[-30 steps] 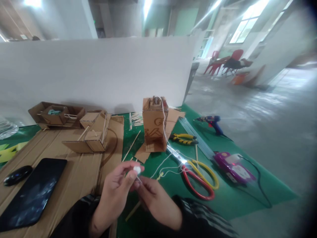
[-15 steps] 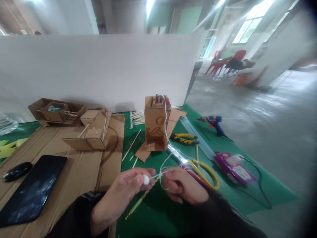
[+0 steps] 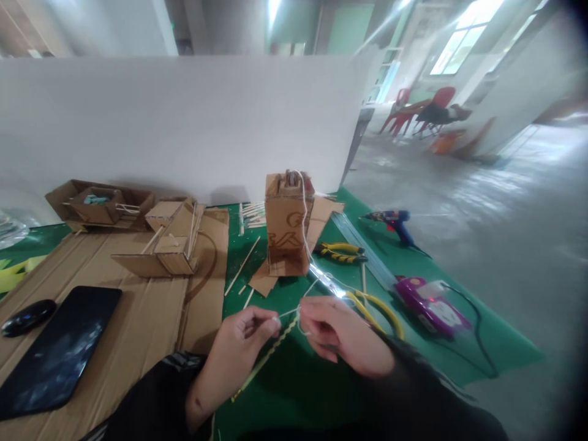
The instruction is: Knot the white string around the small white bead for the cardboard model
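Observation:
My left hand (image 3: 243,343) is closed in a pinch on a small white ball (image 3: 276,322), mostly covered by thumb and finger. From it a white string (image 3: 288,313) runs taut to my right hand (image 3: 342,337), whose fingertips are closed on the string. A loose loop hangs below those right fingers. Beyond my hands stands an upright cardboard tower (image 3: 285,223), with the string passing over its top and down its right side. A thin yellow twisted rod (image 3: 265,362) lies on the green tabletop (image 3: 275,404) under my hands.
Right of the tower lie yellow-black pliers (image 3: 340,252), clear glue sticks (image 3: 367,254), a yellow-handled tool (image 3: 390,313), a glue gun (image 3: 395,223) and a purple power strip (image 3: 420,300). At left, a cardboard sheet (image 3: 151,331) bears cardboard models (image 3: 169,254), a black tablet (image 3: 64,349) and a mouse (image 3: 30,318).
The left hand has turned, its fingertips now covering most of the white ball. My right hand has shifted slightly, still at the string. The whole view has moved a little.

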{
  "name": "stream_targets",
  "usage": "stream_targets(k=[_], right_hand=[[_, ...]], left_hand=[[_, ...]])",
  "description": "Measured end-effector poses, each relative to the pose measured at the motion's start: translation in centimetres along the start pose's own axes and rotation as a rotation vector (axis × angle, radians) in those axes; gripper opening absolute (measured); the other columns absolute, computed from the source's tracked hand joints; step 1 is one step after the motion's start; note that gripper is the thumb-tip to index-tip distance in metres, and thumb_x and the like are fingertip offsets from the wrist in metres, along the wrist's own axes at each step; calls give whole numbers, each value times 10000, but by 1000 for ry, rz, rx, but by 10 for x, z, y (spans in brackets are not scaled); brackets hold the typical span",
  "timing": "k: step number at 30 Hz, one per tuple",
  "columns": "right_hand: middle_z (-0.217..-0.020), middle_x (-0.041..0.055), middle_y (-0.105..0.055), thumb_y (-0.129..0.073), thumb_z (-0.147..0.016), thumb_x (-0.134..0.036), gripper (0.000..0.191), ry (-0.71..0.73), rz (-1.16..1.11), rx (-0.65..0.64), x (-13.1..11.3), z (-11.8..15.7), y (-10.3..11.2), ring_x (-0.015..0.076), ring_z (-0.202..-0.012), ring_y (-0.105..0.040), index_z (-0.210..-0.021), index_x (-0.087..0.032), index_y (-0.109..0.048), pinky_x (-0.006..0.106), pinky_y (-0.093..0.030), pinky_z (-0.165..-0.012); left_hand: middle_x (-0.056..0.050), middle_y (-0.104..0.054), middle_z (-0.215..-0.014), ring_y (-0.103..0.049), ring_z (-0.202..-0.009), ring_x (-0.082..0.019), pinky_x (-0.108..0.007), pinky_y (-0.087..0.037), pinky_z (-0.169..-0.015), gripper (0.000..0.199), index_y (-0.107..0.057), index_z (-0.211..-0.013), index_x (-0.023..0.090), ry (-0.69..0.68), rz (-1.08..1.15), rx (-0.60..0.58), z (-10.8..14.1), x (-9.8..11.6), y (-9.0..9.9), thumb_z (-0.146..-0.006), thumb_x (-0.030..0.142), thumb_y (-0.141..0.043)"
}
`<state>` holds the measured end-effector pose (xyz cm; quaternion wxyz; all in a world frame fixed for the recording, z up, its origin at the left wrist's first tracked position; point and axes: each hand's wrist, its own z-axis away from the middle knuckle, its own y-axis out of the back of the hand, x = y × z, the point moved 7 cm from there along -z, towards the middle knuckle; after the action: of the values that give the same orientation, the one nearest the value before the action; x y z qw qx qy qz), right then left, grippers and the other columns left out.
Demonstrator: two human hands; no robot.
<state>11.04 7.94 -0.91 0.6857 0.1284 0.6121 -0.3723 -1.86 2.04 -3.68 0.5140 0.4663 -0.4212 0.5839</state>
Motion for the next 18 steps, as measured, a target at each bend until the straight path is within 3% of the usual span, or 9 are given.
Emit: stream_targets(k=[3, 6, 11, 14, 18], right_hand=[[-475, -63, -346, -410, -910, -294, 354, 15, 343, 17, -9, 6, -16, 61, -375, -309, -584, -169, -471, 205, -214, -388], [-518, -43, -417, -404, -911, -214, 336, 145, 642, 29, -18, 11, -36, 80, -488, -400, -601, -165, -523, 209, -298, -494], [-526, -33, -483, -404, -906, -194, 299, 214, 902, 7, 2, 8, -59, 88, -482, -430, -624, -174, -502, 229, -278, -495], [-534, -26, -488, -405, -901, -204, 305, 187, 933, 24, 21, -1, -55, 91, -478, -420, -610, -173, -489, 226, -277, -487], [-598, -6, -574, -402, -865, -138, 271, 128, 825, 25, 30, -10, -33, 113, -565, -516, -649, -160, -564, 213, -358, -560]], left_hand=[[-72, -721, -843, -660, -823, -201, -291, -496, -774, 254, -676, -909, 135, 22, 61, 41, -5, -7, 2, -791, 361, -682], [-52, -706, -817, -641, -792, -171, -272, -480, -774, 242, -684, -882, 139, 43, 264, 70, -11, -14, 2, -764, 348, -719], [-21, -666, -791, -594, -761, -121, -223, -457, -751, 184, -705, -806, 154, 49, 608, 67, -11, -13, -2, -721, 302, -775], [-33, -685, -834, -599, -784, -125, -227, -448, -760, 238, -720, -900, 168, 94, 638, 63, -6, -11, -3, -708, 291, -790], [-43, -714, -879, -613, -843, -141, -248, -441, -809, 285, -728, -989, 190, 112, 598, 37, -2, -7, -2, -736, 316, -767]])
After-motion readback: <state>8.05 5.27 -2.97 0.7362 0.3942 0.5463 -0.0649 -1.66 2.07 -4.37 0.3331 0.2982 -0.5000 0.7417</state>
